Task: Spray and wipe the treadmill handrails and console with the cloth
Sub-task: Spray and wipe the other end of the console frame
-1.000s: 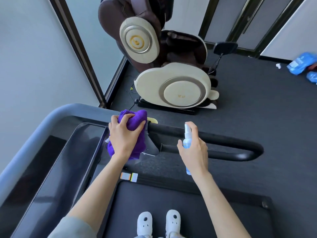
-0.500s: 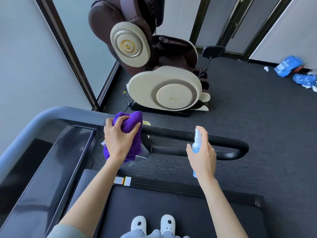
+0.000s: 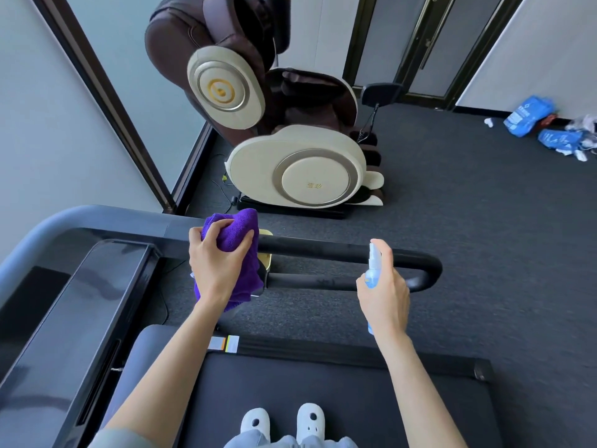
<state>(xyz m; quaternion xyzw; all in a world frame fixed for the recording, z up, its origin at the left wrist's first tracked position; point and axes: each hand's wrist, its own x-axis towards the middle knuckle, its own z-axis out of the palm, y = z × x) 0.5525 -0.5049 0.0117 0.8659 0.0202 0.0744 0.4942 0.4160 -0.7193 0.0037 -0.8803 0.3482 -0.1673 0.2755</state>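
My left hand (image 3: 216,266) grips a bunched purple cloth (image 3: 235,234) and holds it against the inner end of the black looped handrail (image 3: 323,250), where the rail meets the treadmill frame. My right hand (image 3: 384,292) holds a small clear-blue spray bottle (image 3: 374,270) upright, index finger over its white nozzle, just in front of the rail's outer curved end. The glossy black console (image 3: 80,318) slopes down at the left. The cloth hides the rail's joint.
A cream and brown massage chair (image 3: 290,156) stands on the dark carpet beyond the rail. Blue packets (image 3: 529,116) lie by the far right wall. My feet in white clogs (image 3: 284,421) stand on the treadmill belt (image 3: 323,383). A glass partition runs along the left.
My right hand with the spray bottle has shifted right along the handrail toward its curved end. My left hand has kept the cloth at the same inner end of the rail.
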